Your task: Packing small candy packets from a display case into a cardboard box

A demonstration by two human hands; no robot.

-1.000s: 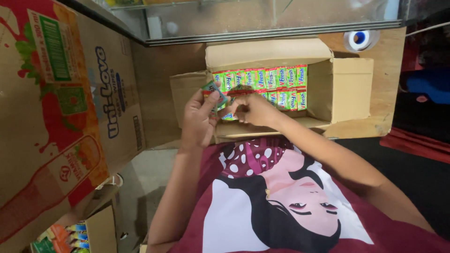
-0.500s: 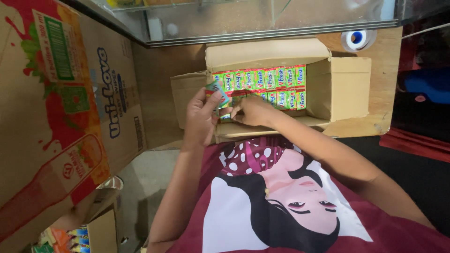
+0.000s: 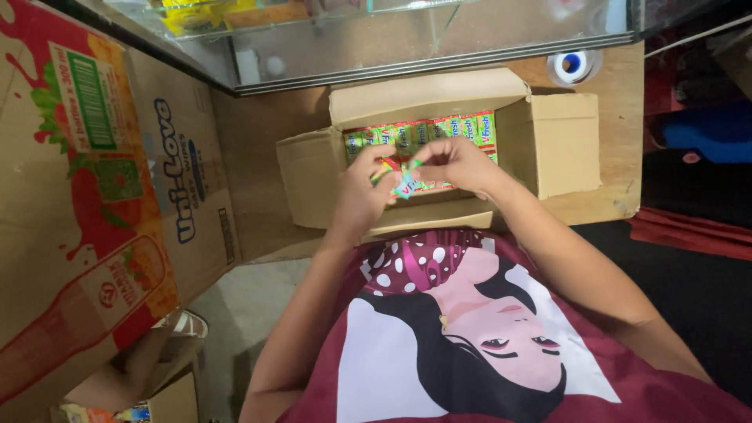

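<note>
Head view
Left hand (image 3: 362, 196): fingers curled, pinching small packet (image 3: 405, 182) from the left.
Right hand (image 3: 454, 163): fingers pinching same packet from the right.
Packet: held between both hands, just above open carton (image 3: 548, 145).
Carton: rows of green packs (image 3: 427, 133) inside, flaps open.
Left side: large printed box (image 3: 94, 196).

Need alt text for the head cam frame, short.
Both hands, left hand and right hand, pinch a small colourful packet over an open cardboard box packed with green and red packets. A large printed carton stands to the left.
</note>
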